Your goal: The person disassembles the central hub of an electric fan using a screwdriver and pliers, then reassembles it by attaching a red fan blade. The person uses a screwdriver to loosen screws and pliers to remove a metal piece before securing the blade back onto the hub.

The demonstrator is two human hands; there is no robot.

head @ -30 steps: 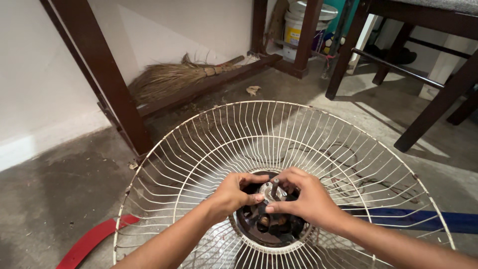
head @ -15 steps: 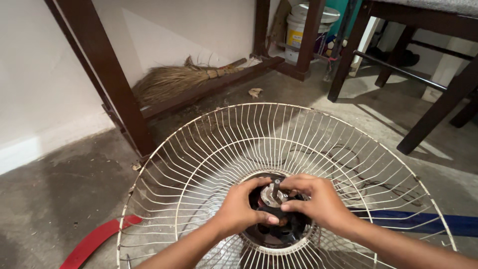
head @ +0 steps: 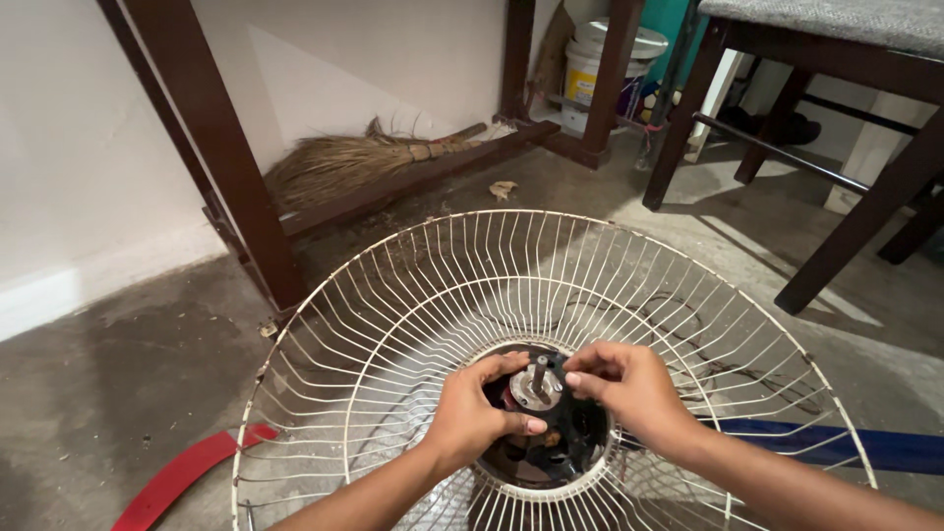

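Note:
A white wire fan guard [head: 413, 295] stands tilted in front of me, its round hub opening near the bottom centre. In that opening sits the dark motor housing [head: 575, 438] with a short metal shaft [head: 540, 374] sticking out. My left hand [head: 472, 413] grips the left side of the housing, thumb and fingers curled around its edge. Resting on the right side, my right hand [head: 629, 388] has its fingertips pinched close to the shaft. Whether the fingers hold a small part is hidden.
A straw broom [head: 354, 162] lies against the white wall behind a dark wooden frame leg [head: 221, 147]. A red curved strip [head: 182, 472] lies on the concrete floor at left, a blue bar [head: 836, 442] at right. A dark table [head: 836, 59] and a bucket [head: 600, 64] stand behind.
Both hands stay at the hub; the fingers shifted slightly around the shaft. The view moved a little, with the guard sitting lower in the frame.

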